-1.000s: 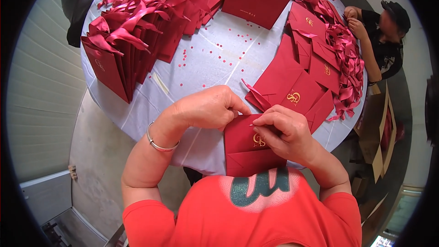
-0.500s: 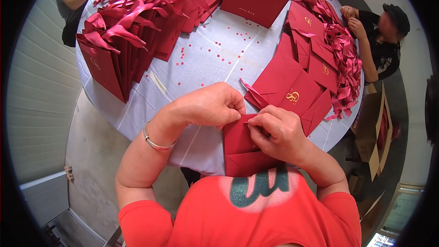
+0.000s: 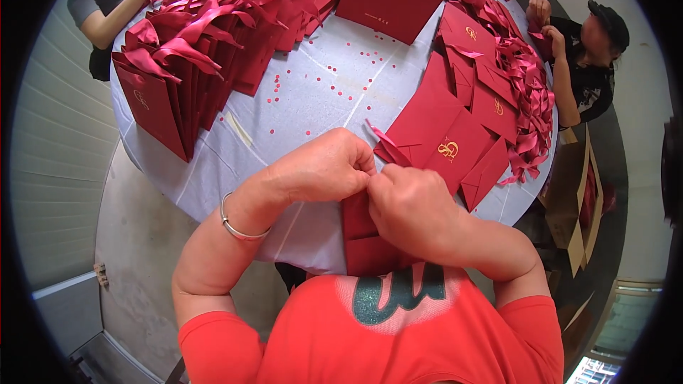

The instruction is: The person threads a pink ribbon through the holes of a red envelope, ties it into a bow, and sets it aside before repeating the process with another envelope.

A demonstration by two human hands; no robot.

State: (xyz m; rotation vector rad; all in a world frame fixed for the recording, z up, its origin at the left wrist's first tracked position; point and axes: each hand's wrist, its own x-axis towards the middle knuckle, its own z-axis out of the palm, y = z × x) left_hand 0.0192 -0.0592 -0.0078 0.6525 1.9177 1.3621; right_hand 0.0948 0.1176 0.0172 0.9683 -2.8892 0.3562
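A dark red paper gift bag [image 3: 360,225] lies flat at the table's near edge, against my red shirt. At its upper edge, the thumb and finger of my left hand [image 3: 333,167] are pinched together. My right hand [image 3: 418,210] is closed too, its fingertips meeting the left ones and its back covering much of the bag. What the two pinches hold is hidden between the fingers. Just beyond them lies another flat red bag [image 3: 430,128] with a gold emblem and a loose pink-red ribbon end [image 3: 377,131].
Standing red bags with ribbon handles [image 3: 160,99] crowd the left side; more flat bags [image 3: 494,103] overlap at right. Small red paper dots [image 3: 340,87] dot the white tablecloth [image 3: 299,110]. Two people work across the table. An open cardboard box [image 3: 565,206] stands at right.
My right hand has moved left and up until its fingertips meet my left hand's, covering more of the bag. The person at right has raised their hands slightly.
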